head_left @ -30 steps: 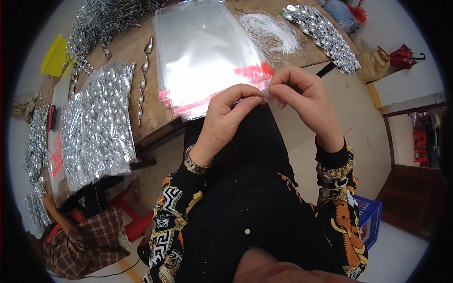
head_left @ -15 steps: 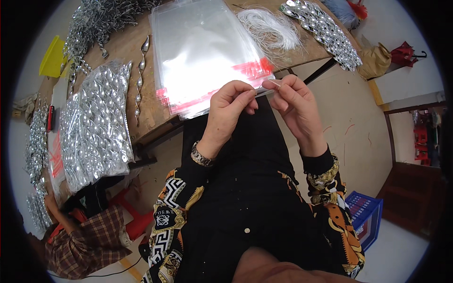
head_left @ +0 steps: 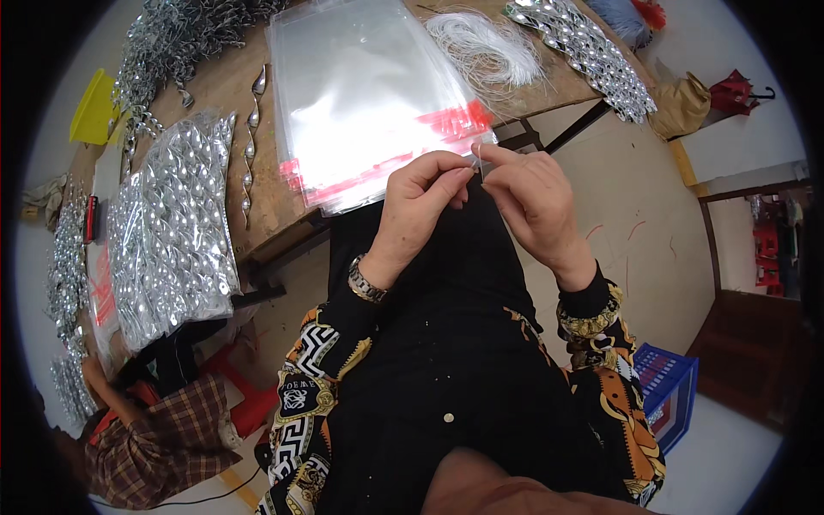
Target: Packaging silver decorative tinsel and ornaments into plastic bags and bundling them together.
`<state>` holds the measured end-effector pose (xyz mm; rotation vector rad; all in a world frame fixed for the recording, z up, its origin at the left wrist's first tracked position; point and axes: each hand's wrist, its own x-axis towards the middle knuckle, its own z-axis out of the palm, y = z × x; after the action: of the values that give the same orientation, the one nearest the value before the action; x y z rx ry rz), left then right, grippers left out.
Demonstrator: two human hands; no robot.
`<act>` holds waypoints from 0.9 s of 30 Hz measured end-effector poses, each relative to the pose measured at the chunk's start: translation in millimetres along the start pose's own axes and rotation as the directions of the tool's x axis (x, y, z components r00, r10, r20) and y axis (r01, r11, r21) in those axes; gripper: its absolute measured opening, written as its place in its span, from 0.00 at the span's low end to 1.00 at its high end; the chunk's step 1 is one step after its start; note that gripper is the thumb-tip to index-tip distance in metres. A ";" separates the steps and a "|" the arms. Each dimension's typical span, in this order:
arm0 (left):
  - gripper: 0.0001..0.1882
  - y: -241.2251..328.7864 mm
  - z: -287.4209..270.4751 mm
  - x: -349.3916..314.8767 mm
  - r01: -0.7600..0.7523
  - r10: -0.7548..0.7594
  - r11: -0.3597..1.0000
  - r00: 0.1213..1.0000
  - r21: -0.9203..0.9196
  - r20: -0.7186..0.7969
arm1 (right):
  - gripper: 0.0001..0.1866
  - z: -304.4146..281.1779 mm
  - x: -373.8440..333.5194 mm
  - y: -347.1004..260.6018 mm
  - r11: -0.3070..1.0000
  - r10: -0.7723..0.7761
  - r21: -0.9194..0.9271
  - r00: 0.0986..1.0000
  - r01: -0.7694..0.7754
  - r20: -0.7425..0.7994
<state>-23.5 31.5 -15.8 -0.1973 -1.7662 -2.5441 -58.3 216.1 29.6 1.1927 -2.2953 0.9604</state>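
Note:
My left hand [head_left: 414, 206] and my right hand [head_left: 536, 199] meet over my lap, just off the table's near edge. A short piece of thin white string [head_left: 481, 163] runs between their fingertips. The left thumb and forefinger are pinched together at one part of it. On the right, bent fingers are closed on the string, with the forefinger reaching toward the left fingertips. Just beyond my hands lies a stack of clear plastic bags [head_left: 352, 94] with red-marked edges. A loose hank of white string [head_left: 489, 53] rests right of the bags.
Bagged silver twisted strands [head_left: 172, 223] lie left on the wooden table [head_left: 227, 86], beside one single strand [head_left: 251, 146]. More silver strands [head_left: 588, 60] are at far right. A person in a plaid shirt [head_left: 163, 442] works at lower left. A blue crate [head_left: 665, 395] stands on the right.
My right hand has turned, its fingers curling down and in toward the left fingertips. The string now hangs more upright between them. My left hand has barely moved.

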 end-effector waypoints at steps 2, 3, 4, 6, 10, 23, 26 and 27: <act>0.09 5.9 1.6 0.2 0.011 -0.011 0.999 1.000 0.035 0.000 | 0.09 -3.0 1.7 -1.2 0.994 -0.067 -0.085 0.997 0.069 0.025; 0.09 9.0 2.5 0.1 0.011 -0.011 0.999 1.000 0.035 0.001 | 0.09 -5.2 3.4 -2.5 0.994 -0.067 -0.086 0.997 0.069 0.024; 0.09 12.1 3.5 0.0 0.019 -0.020 0.999 1.000 0.050 0.008 | 0.09 -7.8 5.3 -4.3 0.988 -0.100 -0.116 0.994 0.104 0.042; 0.09 12.6 4.4 -1.1 0.027 -0.028 0.997 1.000 0.066 0.011 | 0.09 -8.8 6.8 -6.7 0.980 -0.135 -0.142 0.989 0.142 0.061; 0.08 13.9 11.4 -2.6 0.007 -0.005 0.998 1.000 0.055 -0.021 | 0.09 -7.8 8.0 -11.1 0.962 -0.177 -0.197 0.981 0.190 0.081; 0.09 10.4 8.2 -2.5 0.052 -0.049 0.997 0.998 0.056 -0.042 | 0.11 4.8 -2.5 -8.8 0.994 -0.102 -0.048 0.995 0.103 0.022; 0.09 12.1 7.2 -2.4 0.064 -0.061 0.996 0.997 0.060 -0.044 | 0.08 7.7 -9.5 -9.9 0.992 0.084 0.094 0.996 -0.084 -0.003; 0.09 12.8 6.1 -2.4 0.065 -0.062 0.996 0.997 0.060 -0.044 | 0.08 7.9 -9.8 -9.6 0.992 0.086 0.095 0.996 -0.085 -0.003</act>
<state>-19.2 32.6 -2.1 -0.0863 -1.8622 -2.5117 -45.0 212.0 22.0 1.1337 -2.3347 1.1136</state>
